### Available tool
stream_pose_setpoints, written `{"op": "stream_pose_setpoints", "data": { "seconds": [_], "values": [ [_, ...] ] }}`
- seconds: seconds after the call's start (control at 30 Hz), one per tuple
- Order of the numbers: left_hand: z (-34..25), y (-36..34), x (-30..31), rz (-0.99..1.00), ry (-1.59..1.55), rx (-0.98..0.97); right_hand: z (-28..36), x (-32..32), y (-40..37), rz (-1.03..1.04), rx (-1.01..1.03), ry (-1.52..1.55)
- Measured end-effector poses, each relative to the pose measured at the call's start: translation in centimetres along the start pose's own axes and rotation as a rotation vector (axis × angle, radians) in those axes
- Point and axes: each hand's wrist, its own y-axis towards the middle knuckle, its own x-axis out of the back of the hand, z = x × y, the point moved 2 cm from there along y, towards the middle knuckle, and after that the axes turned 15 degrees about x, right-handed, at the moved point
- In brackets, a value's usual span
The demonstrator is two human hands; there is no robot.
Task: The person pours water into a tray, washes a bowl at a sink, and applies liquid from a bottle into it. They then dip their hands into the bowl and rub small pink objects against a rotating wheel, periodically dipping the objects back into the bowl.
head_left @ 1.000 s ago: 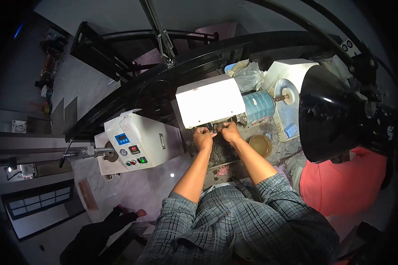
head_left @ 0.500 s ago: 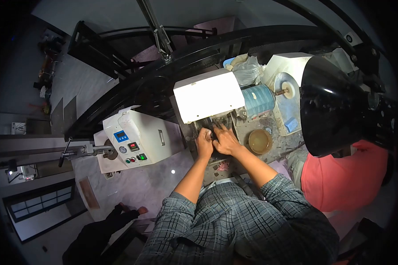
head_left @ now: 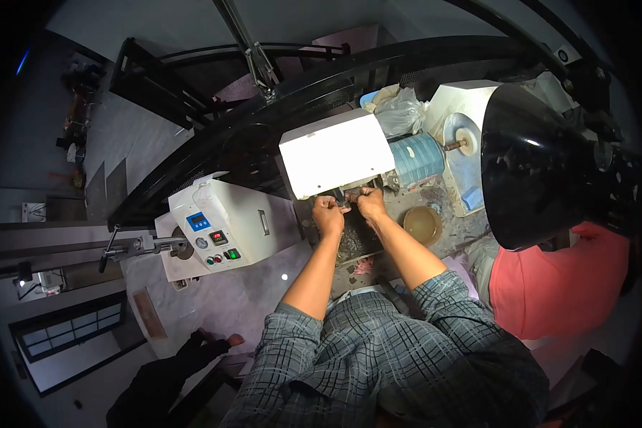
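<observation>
Just below the front edge of a white machine hood (head_left: 337, 153), my left hand (head_left: 328, 215) and my right hand (head_left: 371, 207) work close together over a dark, wet-looking tray (head_left: 357, 242). The fingers of my left hand are curled, its thumb pointing towards the right hand. My right hand is pinched, fingertips reaching left under the hood's edge. Dark machine parts show between the two hands, and what the fingers hold is too small to make out. A brown bowl of cloudy liquid (head_left: 421, 225) stands right of my right hand.
A blue-green ribbed cylinder (head_left: 417, 160) lies right of the hood, near a shaft with a pale wheel (head_left: 466, 142). A white control box (head_left: 228, 221) stands left. A black lamp shade (head_left: 531, 171) overhangs the right, above a person in red (head_left: 560, 285). Another person's dark sleeve (head_left: 164, 378) shows lower left.
My right hand has lifted from lying spread over the tray to a pinch farther up at the hood's edge. My left hand has shifted slightly, and more of the tray shows.
</observation>
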Motion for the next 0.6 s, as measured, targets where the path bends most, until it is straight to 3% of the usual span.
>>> {"op": "stream_pose_setpoints", "data": {
  "seconds": [0.2,0.33,0.4,0.47,0.6],
  "values": [
    [-0.4,0.8,0.0,-0.001,-0.11,0.205,0.3,-0.1,0.4,-0.045,-0.056,-0.173],
    [-0.3,0.8,0.5,0.019,-0.103,0.177,0.1,-0.2,0.1,-0.037,-0.043,-0.217],
    [-0.1,-0.1,0.5,0.006,-0.088,0.137,-0.9,-0.2,-0.1,0.016,0.119,-0.127],
    [0.4,-0.6,0.7,0.058,-0.1,-0.033,-1.0,0.0,-0.7,0.045,0.142,-0.094],
    [1.2,-1.6,0.4,0.099,-0.118,-0.174,-0.7,0.3,-1.4,0.074,0.267,-0.123]
  ]
}}
